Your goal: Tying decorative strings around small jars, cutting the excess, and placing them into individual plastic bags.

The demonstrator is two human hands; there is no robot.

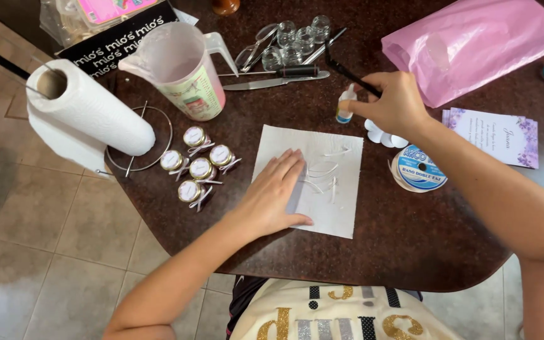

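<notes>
Two hands work over the dark brown tabletop (410,245). The left hand (275,195) lies flat and open on a white paper towel sheet (335,208). The right hand (395,104) pinches a small clear glue bottle (345,106) just beyond the sheet.

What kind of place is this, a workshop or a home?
Probably a home, at a dining or kitchen table used for crafts: a paper towel roll on its stand, a plastic jug, small ribboned jars, and a tiled floor.
</notes>
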